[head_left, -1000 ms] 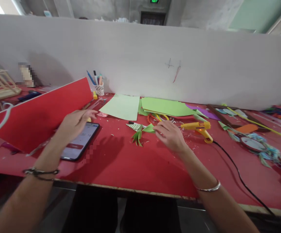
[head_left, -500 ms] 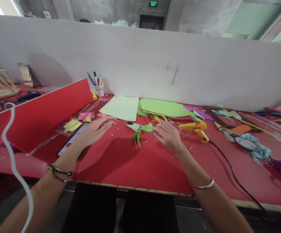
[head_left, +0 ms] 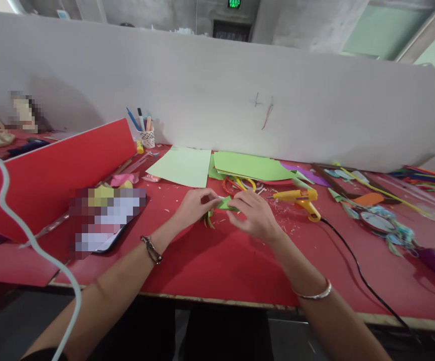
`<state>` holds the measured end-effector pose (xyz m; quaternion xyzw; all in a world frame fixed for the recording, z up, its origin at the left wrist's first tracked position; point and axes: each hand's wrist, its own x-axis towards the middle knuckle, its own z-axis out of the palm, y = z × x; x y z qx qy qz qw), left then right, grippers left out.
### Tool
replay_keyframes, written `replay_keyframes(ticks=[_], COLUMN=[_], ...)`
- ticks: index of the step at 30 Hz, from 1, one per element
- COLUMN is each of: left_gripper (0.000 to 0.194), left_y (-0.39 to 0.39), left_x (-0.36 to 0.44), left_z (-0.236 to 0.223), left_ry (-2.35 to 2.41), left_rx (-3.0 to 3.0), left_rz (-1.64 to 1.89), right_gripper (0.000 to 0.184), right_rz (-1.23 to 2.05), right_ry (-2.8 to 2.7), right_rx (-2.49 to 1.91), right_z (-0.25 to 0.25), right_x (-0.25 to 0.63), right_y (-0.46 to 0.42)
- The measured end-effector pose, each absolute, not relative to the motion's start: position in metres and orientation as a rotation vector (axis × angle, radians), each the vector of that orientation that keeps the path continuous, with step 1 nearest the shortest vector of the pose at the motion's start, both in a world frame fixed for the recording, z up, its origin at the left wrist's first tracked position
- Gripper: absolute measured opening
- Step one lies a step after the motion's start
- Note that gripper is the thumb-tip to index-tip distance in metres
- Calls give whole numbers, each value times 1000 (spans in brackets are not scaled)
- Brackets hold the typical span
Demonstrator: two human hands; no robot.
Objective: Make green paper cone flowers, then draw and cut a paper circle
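A small piece of green paper (head_left: 225,203) is between my two hands, over the middle of the red table. My left hand (head_left: 196,206) pinches its left edge with thumb and forefinger. On the other side my right hand (head_left: 254,213) grips the paper with bent fingers. Just below my left fingertips lies a fringed green paper strip (head_left: 208,219), partly hidden by that hand. The patterned piece beside the fringe is now covered by my left hand.
A yellow hot glue gun (head_left: 296,197) rests right of my hands, its black cord (head_left: 347,255) trailing to the front edge. Behind are green sheets (head_left: 251,165), a pale sheet (head_left: 181,165) and scissors (head_left: 245,184). A phone (head_left: 114,220) and red board (head_left: 59,175) are left.
My left hand has moved right from beside the phone and closed on the green paper. My right hand stays near its place, holding the paper. The view has shifted slightly.
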<state>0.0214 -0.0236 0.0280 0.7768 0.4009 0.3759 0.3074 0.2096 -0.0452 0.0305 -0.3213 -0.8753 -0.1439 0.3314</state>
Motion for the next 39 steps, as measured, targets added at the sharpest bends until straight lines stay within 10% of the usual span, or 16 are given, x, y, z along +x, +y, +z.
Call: replay_keyframes(ticks=[13,39], left_gripper=[20,12], left_y=[-32,-42], left_x=[25,35], left_z=[23,23], left_ry=[1322,1383], left_rx=[2819,2906], left_rz=[765,698], right_gripper=[37,13], right_rz=[898,720], right_ry=[-1976,-2166], right_rx=[-1123,-1128], right_z=[24,25], right_x=[205,196], right_y=[-43,-48])
